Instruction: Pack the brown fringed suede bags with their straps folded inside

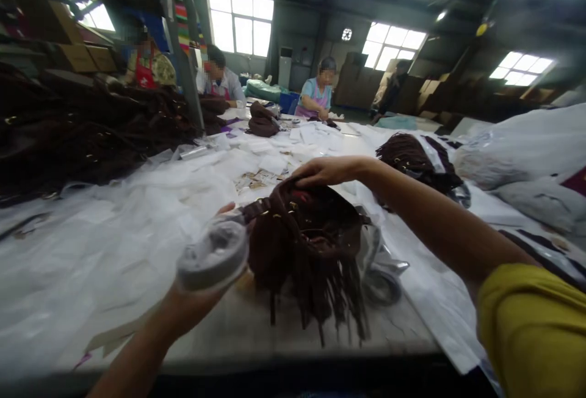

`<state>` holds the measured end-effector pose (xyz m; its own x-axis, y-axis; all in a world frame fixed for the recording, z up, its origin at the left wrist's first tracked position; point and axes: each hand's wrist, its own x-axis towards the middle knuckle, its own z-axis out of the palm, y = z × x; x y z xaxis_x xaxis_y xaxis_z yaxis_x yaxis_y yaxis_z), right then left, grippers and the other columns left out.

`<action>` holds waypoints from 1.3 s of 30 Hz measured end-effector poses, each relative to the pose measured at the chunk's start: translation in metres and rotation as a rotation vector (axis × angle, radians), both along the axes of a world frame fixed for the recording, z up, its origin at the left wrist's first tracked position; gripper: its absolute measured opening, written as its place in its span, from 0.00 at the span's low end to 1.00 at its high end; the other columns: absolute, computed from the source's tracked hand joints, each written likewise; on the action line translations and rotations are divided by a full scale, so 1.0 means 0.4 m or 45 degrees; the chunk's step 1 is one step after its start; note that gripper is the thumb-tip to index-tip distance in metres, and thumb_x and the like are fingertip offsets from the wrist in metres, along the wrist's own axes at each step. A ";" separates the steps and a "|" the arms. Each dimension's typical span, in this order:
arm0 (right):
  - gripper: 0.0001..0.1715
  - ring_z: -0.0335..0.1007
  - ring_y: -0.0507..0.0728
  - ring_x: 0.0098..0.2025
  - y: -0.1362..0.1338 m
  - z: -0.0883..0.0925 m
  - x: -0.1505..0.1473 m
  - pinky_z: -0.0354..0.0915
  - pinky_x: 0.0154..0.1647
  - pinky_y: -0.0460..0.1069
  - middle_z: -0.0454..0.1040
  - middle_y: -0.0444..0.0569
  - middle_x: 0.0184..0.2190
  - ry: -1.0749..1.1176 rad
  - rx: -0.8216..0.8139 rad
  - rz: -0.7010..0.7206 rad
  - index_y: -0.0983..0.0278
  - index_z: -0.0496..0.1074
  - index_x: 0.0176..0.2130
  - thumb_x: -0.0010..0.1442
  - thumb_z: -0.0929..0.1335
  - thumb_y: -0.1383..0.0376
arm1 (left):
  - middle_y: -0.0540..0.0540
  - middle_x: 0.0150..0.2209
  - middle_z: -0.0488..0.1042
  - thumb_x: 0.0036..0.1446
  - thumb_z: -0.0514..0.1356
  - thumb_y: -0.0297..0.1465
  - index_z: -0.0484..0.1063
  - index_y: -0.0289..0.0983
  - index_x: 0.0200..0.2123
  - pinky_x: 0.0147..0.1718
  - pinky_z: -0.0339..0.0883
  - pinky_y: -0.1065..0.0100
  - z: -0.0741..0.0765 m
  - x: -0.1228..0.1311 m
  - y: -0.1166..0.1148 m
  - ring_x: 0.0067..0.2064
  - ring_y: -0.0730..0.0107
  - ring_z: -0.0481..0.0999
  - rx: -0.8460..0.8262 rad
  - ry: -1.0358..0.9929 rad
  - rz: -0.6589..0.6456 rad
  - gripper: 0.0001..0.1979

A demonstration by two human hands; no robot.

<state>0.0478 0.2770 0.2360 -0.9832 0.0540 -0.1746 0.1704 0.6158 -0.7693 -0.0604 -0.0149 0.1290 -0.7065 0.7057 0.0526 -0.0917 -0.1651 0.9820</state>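
Observation:
A dark brown fringed bag (pixel 315 227) with small gold-coloured fittings sits in front of me on the table, its fringe hanging toward the near edge. My right hand (pixel 327 170) grips the bag's top rim, fingers curled over it. On the bag's left side, my left hand (pixel 196 303) is closed around a coil wrapped in whitish material (pixel 213 254), beside the bag's strap (pixel 256 209). Part of the left fingers is hidden behind the coil and bag. A similar grey wrapped coil (pixel 383 287) lies against the bag's right side, with clear plastic near it.
White plastic and paper sheets (pixel 114 251) cover much of the table. Dark brown bags are heaped (pixel 91 135) at left; another fringed bag (pixel 416 157) lies at right near large white sacks (pixel 531 148). Several people (pixel 315 96) are across the table.

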 end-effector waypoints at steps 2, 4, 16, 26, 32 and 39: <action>0.13 0.74 0.51 0.31 0.008 -0.033 -0.055 0.70 0.38 0.46 0.81 0.42 0.31 -0.138 -0.081 0.086 0.63 0.81 0.40 0.53 0.75 0.61 | 0.43 0.52 0.77 0.25 0.78 0.31 0.77 0.42 0.47 0.58 0.64 0.57 -0.034 0.001 0.068 0.60 0.44 0.68 -0.075 0.134 -0.125 0.38; 0.11 0.74 0.52 0.32 0.019 -0.073 -0.101 0.69 0.39 0.46 0.81 0.44 0.32 -0.159 -0.045 0.144 0.64 0.81 0.39 0.55 0.74 0.63 | 0.42 0.47 0.79 0.33 0.76 0.36 0.79 0.39 0.43 0.55 0.67 0.56 -0.083 -0.004 0.124 0.56 0.44 0.73 -0.213 0.228 -0.169 0.28; 0.38 0.70 0.65 0.57 0.014 -0.292 0.272 0.66 0.55 0.55 0.69 0.58 0.59 -0.159 0.927 -0.464 0.60 0.63 0.64 0.60 0.70 0.50 | 0.41 0.32 0.82 0.56 0.64 0.28 0.76 0.32 0.43 0.36 0.78 0.60 -0.169 -0.133 0.211 0.31 0.61 0.82 -0.324 -0.919 -0.097 0.11; 0.24 0.61 0.67 0.62 -0.038 -0.337 0.201 0.58 0.60 0.59 0.65 0.62 0.61 -0.097 1.260 -0.707 0.68 0.69 0.58 0.62 0.64 0.73 | 0.38 0.54 0.75 0.59 0.58 0.50 0.72 0.37 0.54 0.54 0.67 0.60 -0.182 -0.037 0.234 0.59 0.56 0.71 -0.141 -0.222 -0.104 0.27; 0.13 0.75 0.61 0.44 -0.167 -0.348 0.272 0.66 0.47 0.51 0.78 0.54 0.45 0.096 1.021 -0.827 0.62 0.77 0.42 0.66 0.63 0.67 | 0.41 0.66 0.62 0.56 0.63 0.43 0.69 0.43 0.59 0.67 0.37 0.48 -0.306 -0.006 0.030 0.69 0.50 0.54 -0.528 1.112 -0.514 0.28; 0.30 0.76 0.60 0.44 -0.065 -0.493 0.238 0.71 0.46 0.55 0.75 0.56 0.49 0.449 0.308 -1.200 0.64 0.65 0.59 0.58 0.69 0.69 | 0.39 0.54 0.76 0.59 0.58 0.45 0.75 0.42 0.50 0.60 0.58 0.46 -0.232 -0.132 0.051 0.57 0.48 0.73 -0.733 1.373 -0.058 0.20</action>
<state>0.1431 0.2510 0.0387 -0.5172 0.8236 0.2329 0.4524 0.4940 -0.7425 -0.1133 0.0054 0.0361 -0.4678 0.8423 0.2677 0.8201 0.3007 0.4869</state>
